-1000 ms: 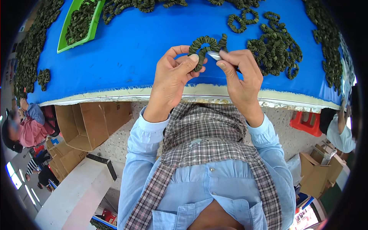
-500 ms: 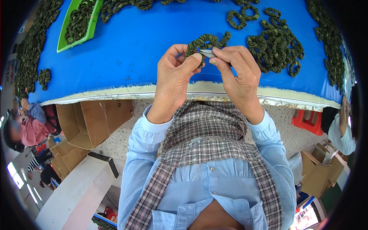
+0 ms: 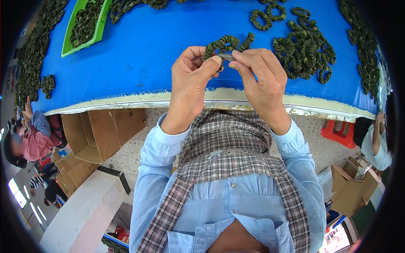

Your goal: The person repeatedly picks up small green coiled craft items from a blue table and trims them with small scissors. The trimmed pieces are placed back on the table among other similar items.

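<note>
My left hand is closed on a dark green scrunchie, pinching its near end between thumb and fingers. Its gathered fabric curls up past the fingertips, over the blue table cover. Close beside it, my right hand pinches a small flat grey metal tool that tapers toward the left thumb. Its point meets the scrunchie near that thumb, and the fingers hide the rest, so I cannot tell its exact kind. A short length of green gathered fabric sticks up just beyond the right fingertips.
A heap of scrunchies lies to the right on the blue cover. A bright green tray with more stands far left. Long piles line both table sides. Cardboard boxes and a red stool are below; other people sit at either side.
The metal tool has turned, showing a narrower face than before. My hands have barely shifted. At far left, another person's hand has risen.
</note>
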`<state>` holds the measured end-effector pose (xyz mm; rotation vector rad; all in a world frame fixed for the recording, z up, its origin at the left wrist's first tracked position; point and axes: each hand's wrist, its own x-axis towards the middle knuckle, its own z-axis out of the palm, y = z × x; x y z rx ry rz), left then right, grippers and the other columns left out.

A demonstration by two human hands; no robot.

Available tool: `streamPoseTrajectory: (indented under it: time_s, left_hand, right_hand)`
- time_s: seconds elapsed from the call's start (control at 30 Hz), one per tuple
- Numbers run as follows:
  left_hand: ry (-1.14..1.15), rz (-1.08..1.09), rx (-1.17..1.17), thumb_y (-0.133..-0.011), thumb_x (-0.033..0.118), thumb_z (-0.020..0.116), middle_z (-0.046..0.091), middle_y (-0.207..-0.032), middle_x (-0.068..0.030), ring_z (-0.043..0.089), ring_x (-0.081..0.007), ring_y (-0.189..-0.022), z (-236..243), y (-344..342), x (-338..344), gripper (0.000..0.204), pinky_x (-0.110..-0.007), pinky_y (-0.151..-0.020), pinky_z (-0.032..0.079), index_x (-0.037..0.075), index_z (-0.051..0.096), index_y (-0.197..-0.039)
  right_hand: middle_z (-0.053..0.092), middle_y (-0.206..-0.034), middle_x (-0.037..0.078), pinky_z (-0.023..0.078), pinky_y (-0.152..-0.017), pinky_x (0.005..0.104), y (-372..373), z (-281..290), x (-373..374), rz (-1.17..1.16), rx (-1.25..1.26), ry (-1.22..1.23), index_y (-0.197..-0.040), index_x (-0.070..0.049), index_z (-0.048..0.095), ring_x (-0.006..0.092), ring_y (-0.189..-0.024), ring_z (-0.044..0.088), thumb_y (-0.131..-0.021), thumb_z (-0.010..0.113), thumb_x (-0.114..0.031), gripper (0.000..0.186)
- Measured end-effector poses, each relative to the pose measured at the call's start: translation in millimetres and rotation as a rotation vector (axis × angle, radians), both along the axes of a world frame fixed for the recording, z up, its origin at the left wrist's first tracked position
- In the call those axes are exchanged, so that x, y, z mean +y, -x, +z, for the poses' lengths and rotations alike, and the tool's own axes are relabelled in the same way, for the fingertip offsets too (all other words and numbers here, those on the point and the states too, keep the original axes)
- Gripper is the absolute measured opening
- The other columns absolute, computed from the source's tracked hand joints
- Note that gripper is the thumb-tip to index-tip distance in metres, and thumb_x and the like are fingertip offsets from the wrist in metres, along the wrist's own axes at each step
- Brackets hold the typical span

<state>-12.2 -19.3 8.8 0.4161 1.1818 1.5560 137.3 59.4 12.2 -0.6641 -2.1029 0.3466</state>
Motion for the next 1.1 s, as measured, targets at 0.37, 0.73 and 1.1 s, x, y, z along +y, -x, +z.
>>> streamPoseTrajectory:
  time_s: [0.37, 0.73, 1.1]
  left_hand:
    - [-0.043, -0.064, -0.273, -0.094, 0.009, 0.067, 0.068, -0.101, -0.0138, 0.065, -0.0188, -0.086, -1, 8, -1, 0.022, -0.031, -0.074, 0.052, 0.001, 0.056, -0.111]
    - [-0.084, -0.158, -0.629, -0.097, 0.008, 0.062, 0.064, -0.099, -0.0159, 0.059, -0.0218, -0.085, -7, 9, -1, 0.017, -0.031, -0.067, 0.048, -0.001, 0.055, -0.109]
    - [-0.052, -0.194, -0.787, -0.097, 0.008, 0.063, 0.064, -0.096, -0.0153, 0.062, -0.0202, -0.082, -8, 8, 0, 0.012, -0.028, -0.066, 0.05, 0.001, 0.054, -0.101]
  right_hand:
    - [0.07, -0.087, 0.008, 0.051, -0.062, 0.0306, -10, -4, 2, 0.021, 0.194, 0.279, -0.095, -0.001, 0.072, 0.0206, -0.079, 0.065, -0.075, 0.08, -0.003, 0.022]
    - [0.07, -0.09, 0.009, 0.051, -0.066, 0.0309, -15, -10, -6, 0.061, 0.195, 0.327, -0.097, -0.001, 0.073, 0.0218, -0.082, 0.066, -0.075, 0.081, -0.003, 0.023]
    - [0.07, -0.09, 0.01, 0.052, -0.066, 0.0318, -11, -9, -6, 0.047, 0.197, 0.292, -0.095, -0.001, 0.072, 0.023, -0.082, 0.066, -0.074, 0.081, -0.002, 0.023]
